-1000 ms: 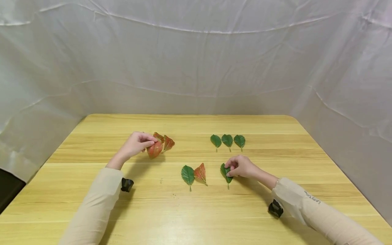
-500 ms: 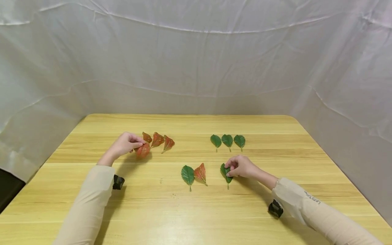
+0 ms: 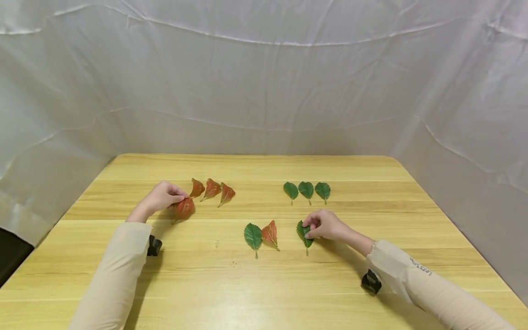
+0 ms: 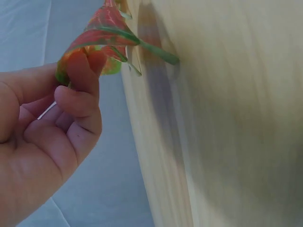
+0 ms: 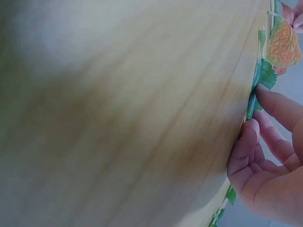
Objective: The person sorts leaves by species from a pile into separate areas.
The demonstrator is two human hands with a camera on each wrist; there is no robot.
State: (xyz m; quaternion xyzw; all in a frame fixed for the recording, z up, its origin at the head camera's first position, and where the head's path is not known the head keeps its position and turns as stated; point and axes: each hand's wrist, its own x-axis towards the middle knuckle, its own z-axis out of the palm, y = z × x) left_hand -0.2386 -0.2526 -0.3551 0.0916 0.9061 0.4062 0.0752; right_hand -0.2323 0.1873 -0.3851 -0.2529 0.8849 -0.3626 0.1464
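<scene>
Left hand [image 3: 160, 197]: fingers drawn together, pinching a tilted red leaf [image 3: 185, 209] in the part of the desk [image 3: 231, 293] toward the far left corner. Contact between its stem and the surface cannot be determined. Just beside it, toward the far edge, three red leaves [image 3: 212, 188] lie in a row.

Right hand [image 3: 327, 225]: fingers narrow, bent onto a dark green leaf [image 3: 302, 233] lying on the desk, right of centre. Beyond, nearer the far edge, three green leaves [image 3: 305, 189] form a row, stems toward the near edge. Between the hands, a serrated green leaf [image 3: 252, 235] and a creased red leaf [image 3: 270, 231] lie side by side. Pale cloth [image 3: 264, 91] hangs behind the far edge.
</scene>
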